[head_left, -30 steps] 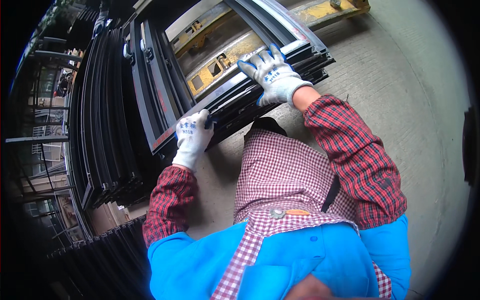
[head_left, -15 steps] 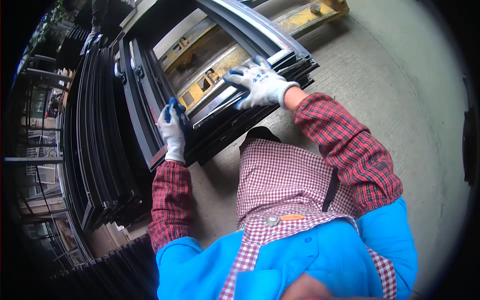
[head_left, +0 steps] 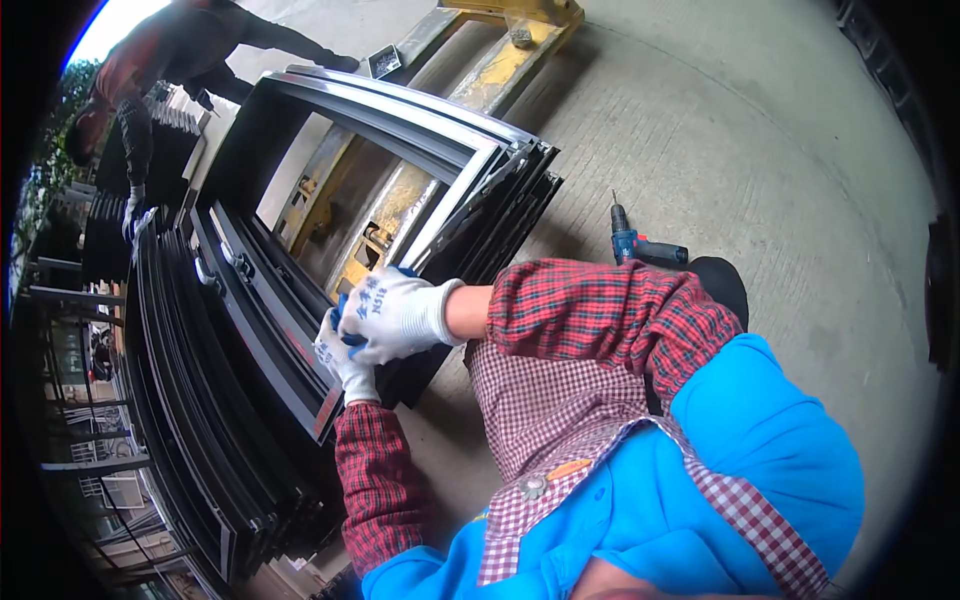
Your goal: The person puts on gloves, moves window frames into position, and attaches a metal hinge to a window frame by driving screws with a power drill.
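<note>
Seen from the head view, the stack of dark metal frames (head_left: 452,208) lies straight ahead of the person, resting over a yellow stand (head_left: 495,75), with its near rail running from beside both hands up toward the right. Its side rails lead away to the upper left; since the lens bends them, which axis is longer cannot be told. Both gloved hands are gathered toward the stack's left near corner, so most of the near rail stretches rightward from the fingers. The right hand (head_left: 395,312) reaches across the body and lies nearer the middle of that rail, partly covering the left hand (head_left: 345,362), which sits lower and closer to the corner. Right fingers look curled, bunched against the left ones; the hands hide the contact, so whether either pinches a rail or something small cannot be told. Leftward, beyond the left hand, a row of upright dark frames (head_left: 180,370) stands beside the stack, while a drill (head_left: 630,243) lies well apart on the floor (head_left: 760,200), rightward.
</note>
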The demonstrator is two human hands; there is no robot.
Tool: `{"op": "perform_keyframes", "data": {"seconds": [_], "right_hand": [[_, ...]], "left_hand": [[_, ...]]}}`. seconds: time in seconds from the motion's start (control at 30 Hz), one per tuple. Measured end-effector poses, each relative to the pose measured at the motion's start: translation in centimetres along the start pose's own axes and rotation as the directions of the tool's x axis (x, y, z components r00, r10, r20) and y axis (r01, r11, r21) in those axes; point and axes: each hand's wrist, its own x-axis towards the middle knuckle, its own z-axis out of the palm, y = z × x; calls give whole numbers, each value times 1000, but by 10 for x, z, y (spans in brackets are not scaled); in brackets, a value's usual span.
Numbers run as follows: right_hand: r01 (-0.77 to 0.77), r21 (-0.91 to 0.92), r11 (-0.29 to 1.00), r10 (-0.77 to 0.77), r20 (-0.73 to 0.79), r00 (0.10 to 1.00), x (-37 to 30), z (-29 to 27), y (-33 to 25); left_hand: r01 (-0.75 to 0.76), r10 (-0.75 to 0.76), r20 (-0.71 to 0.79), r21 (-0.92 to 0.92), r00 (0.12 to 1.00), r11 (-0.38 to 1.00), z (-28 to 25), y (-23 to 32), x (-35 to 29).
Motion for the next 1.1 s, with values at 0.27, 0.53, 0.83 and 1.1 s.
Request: {"op": "perform_keyframes", "data": {"seconds": [0.27,0.53,0.83,1.1], "right_hand": [[-81,441,894,171,-166,971,-24,-108,41],[42,840,540,528,-378,760,-87,-158,134],[-971,-237,-3,1000,6,-5,-414,111,295],[-860,-485,160,966,-104,239,-442,189,295]], "left_hand": [[-138,140,-52,50,989,989,-1,1,-5],[-102,102,-1,38,995,994,-7,2,-7],[-21,22,57,-34,998,999,10,5,-2],[30,-19,99,-109,995,994,6,-10,6]]}}
